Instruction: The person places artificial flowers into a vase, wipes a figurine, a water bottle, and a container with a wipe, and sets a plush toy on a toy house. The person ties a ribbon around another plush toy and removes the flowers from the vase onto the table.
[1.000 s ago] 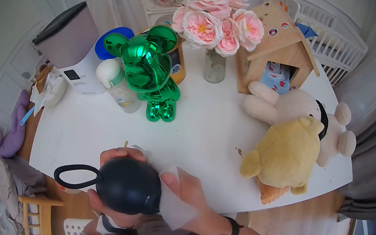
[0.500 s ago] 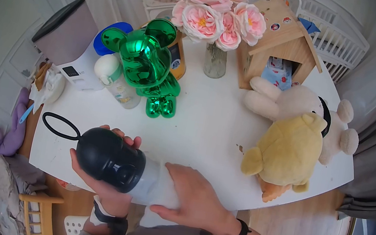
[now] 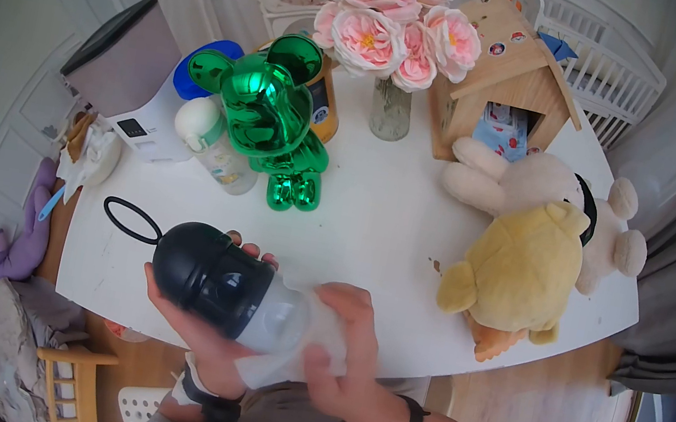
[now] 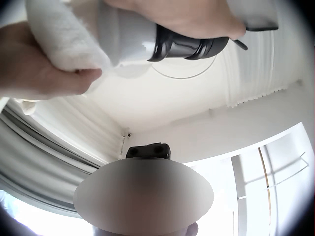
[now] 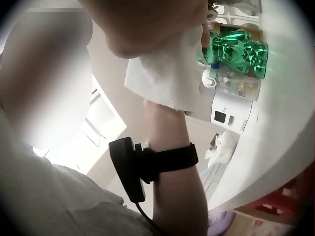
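A water bottle (image 3: 205, 273) with a black domed lid, a black loop strap and a pale translucent body lies tilted over the table's near side. My left hand (image 3: 194, 335) grips its black end from beneath, fingertips showing past the far side. Wrapped against the pale end is a white tissue (image 3: 274, 370), which my right hand (image 3: 351, 365) holds round the body. The left wrist view shows the tissue (image 4: 69, 44) bunched under the right thumb. In the right wrist view, a loose flap of tissue (image 5: 167, 73) hangs below the right hand (image 5: 152, 22).
On the white table (image 3: 368, 244) stand a shiny green bear figure (image 3: 266, 108), a clear bottle (image 3: 224, 164), a grey-and-white appliance (image 3: 138, 85) and a vase (image 3: 390, 112) of pink flowers. A wooden house (image 3: 497, 76) and plush toys (image 3: 523, 266) occupy the right side.
The bottle has turned from lid facing the head camera to lying sideways, its pale body now showing. The right hand and tissue have come round that body, then shifted slightly along it.
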`<state>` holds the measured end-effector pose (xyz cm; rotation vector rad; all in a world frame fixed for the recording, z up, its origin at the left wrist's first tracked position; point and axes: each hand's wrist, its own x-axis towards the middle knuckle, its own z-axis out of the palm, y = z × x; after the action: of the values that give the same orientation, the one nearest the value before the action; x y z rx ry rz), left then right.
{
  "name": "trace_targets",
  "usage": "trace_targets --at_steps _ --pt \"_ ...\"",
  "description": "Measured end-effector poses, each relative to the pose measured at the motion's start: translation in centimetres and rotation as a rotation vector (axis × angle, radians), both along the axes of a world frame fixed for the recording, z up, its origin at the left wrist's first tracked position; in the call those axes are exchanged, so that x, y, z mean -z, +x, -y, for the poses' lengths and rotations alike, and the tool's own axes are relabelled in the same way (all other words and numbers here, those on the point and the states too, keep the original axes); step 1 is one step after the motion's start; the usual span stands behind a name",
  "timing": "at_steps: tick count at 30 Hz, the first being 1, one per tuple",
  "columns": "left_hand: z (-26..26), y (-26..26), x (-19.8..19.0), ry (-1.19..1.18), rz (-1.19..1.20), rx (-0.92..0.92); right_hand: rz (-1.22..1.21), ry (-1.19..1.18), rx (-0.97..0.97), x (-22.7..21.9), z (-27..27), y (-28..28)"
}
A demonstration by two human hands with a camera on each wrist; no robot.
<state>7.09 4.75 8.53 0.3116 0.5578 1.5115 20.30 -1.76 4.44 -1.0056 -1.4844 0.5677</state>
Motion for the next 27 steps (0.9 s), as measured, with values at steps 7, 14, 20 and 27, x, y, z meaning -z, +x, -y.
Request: trace_targets --at_steps 7,14,20,27 --pt "0.9 1.5 0.7 0.697 -0.194 -0.148 -1.141 -0.527 -0.155 0.3 -0.5 -1.8" --pt "0.0 0.2 0.9 1.152 -0.398 -0.086 -0.674 -0.533 -0.240 3.2 0.1 -1.7" --pt "-0.7 -0.3 1.6 1.095 -0.375 -0.159 -0.995 -0.878 -0.372 5.7 0.8 -2.6" --pt "-1.5 -1.2 1.4 0.825 -0.397 -0.297 -0.285 -0.391 -0.204 4.9 1.7 0.5"
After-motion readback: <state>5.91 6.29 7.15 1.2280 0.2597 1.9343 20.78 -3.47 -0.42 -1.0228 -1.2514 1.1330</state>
